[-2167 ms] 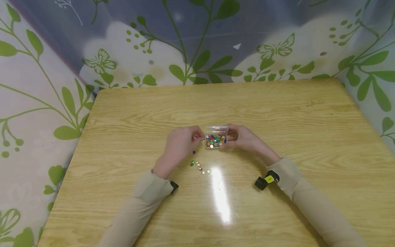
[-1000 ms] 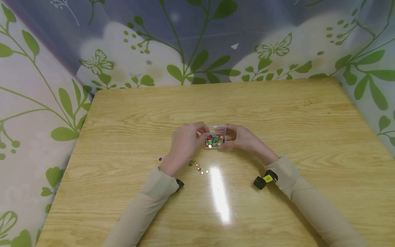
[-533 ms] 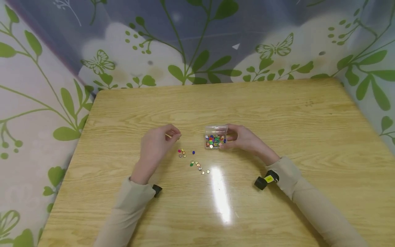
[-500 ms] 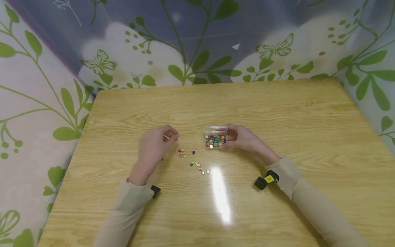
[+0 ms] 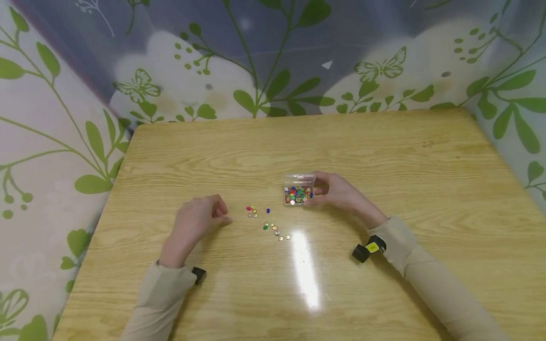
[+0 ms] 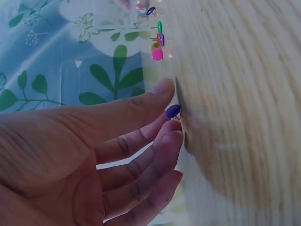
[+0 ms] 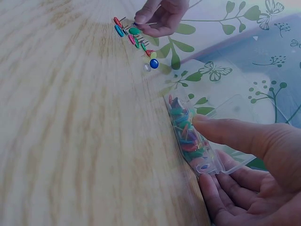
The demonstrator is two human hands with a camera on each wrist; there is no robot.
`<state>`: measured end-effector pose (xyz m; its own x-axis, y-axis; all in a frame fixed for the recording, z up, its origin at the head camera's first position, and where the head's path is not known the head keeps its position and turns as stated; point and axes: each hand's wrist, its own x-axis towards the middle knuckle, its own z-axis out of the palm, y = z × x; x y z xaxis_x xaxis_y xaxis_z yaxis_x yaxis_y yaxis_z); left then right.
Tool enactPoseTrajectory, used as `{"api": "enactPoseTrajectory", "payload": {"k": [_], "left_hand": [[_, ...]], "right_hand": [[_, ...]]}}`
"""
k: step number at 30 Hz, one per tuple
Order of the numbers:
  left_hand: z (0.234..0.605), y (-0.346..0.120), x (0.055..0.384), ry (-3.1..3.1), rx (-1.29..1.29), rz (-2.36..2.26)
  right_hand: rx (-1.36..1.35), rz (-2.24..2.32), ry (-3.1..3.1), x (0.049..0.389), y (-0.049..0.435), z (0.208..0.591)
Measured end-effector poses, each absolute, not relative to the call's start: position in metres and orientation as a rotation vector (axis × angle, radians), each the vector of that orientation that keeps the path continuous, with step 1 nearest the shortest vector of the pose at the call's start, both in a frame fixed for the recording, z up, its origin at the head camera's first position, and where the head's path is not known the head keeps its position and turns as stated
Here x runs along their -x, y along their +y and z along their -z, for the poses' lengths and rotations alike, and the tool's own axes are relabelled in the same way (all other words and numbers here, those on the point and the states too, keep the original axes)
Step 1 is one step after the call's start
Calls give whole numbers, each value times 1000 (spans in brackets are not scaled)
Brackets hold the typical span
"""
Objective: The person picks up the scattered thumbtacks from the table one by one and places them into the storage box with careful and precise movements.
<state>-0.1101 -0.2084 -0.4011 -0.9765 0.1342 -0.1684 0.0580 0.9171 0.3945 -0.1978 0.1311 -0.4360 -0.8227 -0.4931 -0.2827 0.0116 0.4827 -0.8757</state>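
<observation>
In the left wrist view a purple thumbtack [image 6: 173, 111] is at the table surface, between my left thumb and the other fingertips. A small gap shows between the thumb and the tack's head, and the pin is close to a fingertip. My left hand [image 5: 196, 220] is low over the table, left of the loose tacks, its fingers loosely bent. My right hand [image 5: 339, 192] grips the right side of a small clear plastic box [image 7: 218, 167], thumb at the front. The box's lid [image 5: 299, 179] stands raised, and many coloured thumbtacks [image 5: 298, 194] fill it.
Several loose thumbtacks [image 5: 275, 228] lie on the wooden table [image 5: 384, 156] between my hands and toward me, in gold, pink, blue and green. Past the table's far edge hangs a leaf-patterned curtain [image 5: 273, 61].
My left hand has gone from over the box to the left and down toward me, beside the purple thumbtack, uncovering several loose tacks. The right hand and the box have stayed in place.
</observation>
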Motion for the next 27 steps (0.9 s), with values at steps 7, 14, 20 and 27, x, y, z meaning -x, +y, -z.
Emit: {"api": "enactPoseTrajectory", "payload": {"k": [7, 14, 20, 27], "left_hand": [[404, -207, 112, 2843, -122, -515], [403, -198, 117, 2944, -125, -602], [403, -181, 125, 3010, -240, -681], [400, -159, 133, 3007, -333, -693]], "right_hand": [[400, 1329, 2215, 198, 132, 438], [395, 1354, 2191, 197, 132, 437], [398, 1350, 2198, 197, 132, 437], [387, 1354, 2191, 197, 132, 437]]}}
